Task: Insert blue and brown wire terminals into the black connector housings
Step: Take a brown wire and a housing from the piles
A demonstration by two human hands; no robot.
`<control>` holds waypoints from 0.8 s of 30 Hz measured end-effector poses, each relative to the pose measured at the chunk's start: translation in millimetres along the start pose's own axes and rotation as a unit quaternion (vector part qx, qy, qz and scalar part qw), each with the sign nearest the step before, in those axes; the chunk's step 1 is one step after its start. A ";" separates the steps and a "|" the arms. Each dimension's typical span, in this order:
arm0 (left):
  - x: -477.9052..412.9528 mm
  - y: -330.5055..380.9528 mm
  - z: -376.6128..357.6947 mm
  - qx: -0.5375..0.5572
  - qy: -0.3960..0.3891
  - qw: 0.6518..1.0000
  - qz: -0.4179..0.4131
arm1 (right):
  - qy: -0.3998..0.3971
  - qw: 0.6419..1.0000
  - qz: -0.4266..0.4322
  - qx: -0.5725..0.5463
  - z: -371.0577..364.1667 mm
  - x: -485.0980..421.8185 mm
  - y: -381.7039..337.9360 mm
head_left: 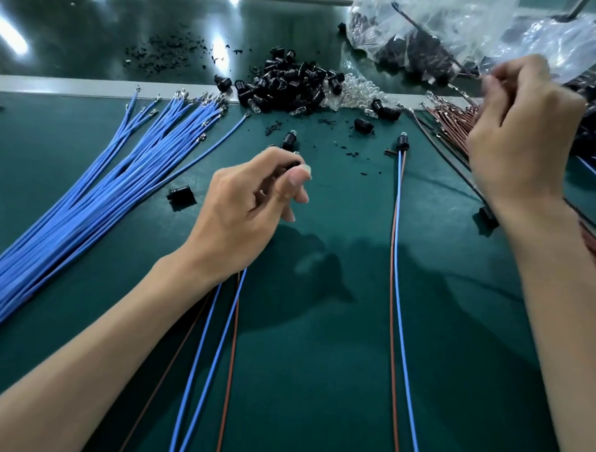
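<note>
My left hand [253, 203] pinches a black connector housing [290, 164] at mid-table, with blue and brown wires [209, 341] trailing from under the palm toward me. My right hand [519, 133] is raised at the right over a bundle of brown wires [448, 119], its fingers curled and blurred around thin wire ends. A finished assembly [403, 143] with a blue and a brown wire lies between the hands. A fan of blue wires [96, 189] lies at the left. A pile of black housings [289, 85] sits at the back centre.
A clear plastic bag [469, 35] of black parts lies at the back right. Small clear bulbs [357, 91] sit beside the housing pile. Loose housings [181, 196] [487, 213] and black scraps dot the green mat. A pale strip [91, 87] crosses the bench.
</note>
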State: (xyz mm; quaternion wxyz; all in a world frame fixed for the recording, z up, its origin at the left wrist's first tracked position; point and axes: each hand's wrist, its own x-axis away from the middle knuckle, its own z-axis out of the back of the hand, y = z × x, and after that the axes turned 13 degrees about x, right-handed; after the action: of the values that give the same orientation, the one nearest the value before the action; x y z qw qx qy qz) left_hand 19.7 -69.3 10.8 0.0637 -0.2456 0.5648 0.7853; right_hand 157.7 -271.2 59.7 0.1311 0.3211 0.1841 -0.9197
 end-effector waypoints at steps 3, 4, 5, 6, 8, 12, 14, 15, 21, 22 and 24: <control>0.2 6.8 0.1 0.063 -0.046 0.996 0.031 | -0.117 0.946 -0.053 -0.296 12.7 1.9 -19.6; 0.1 9.8 1.3 0.107 -0.065 0.991 0.054 | -0.193 0.875 -0.090 -0.436 14.4 4.1 -27.7; 0.0 12.2 3.1 0.154 -0.089 0.981 0.077 | -0.253 0.781 -0.130 -0.555 14.1 6.6 -36.1; 0.1 14.4 5.2 0.196 -0.116 0.969 0.094 | -0.288 0.693 -0.173 -0.638 11.1 9.3 -43.2; 1.8 18.2 8.3 0.258 -0.174 0.944 0.113 | -0.302 0.555 -0.269 -0.727 0.8 16.5 -54.4; 7.9 21.8 2.0 0.277 -0.282 0.906 0.152 | -0.231 0.416 -0.383 -0.792 -18.0 31.3 -62.1; 10.2 23.5 -3.0 0.262 -0.311 0.899 0.163 | -0.178 0.395 -0.405 -0.805 -23.0 30.5 -56.4; 10.5 24.1 -4.7 0.259 -0.313 0.899 0.165 | -0.152 0.393 -0.411 -0.808 -24.7 28.9 -52.7; 11.4 21.8 -7.7 0.242 -0.214 0.933 0.160 | -0.087 0.394 -0.411 -0.818 -26.9 25.0 -44.5; 11.3 21.1 -8.9 0.222 -0.200 0.942 0.154 | -0.086 0.393 -0.409 -0.819 -26.9 24.8 -44.3; 11.0 21.2 -10.8 0.193 -0.189 0.951 0.153 | -0.083 0.388 -0.406 -0.823 -26.5 24.1 -44.3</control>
State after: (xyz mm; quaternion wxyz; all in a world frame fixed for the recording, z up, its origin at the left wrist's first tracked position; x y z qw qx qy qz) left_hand 5.5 -88.7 21.3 0.0942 0.0135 0.7138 0.6938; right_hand 137.9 -223.2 36.3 -0.0431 -0.1346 0.9480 -0.2850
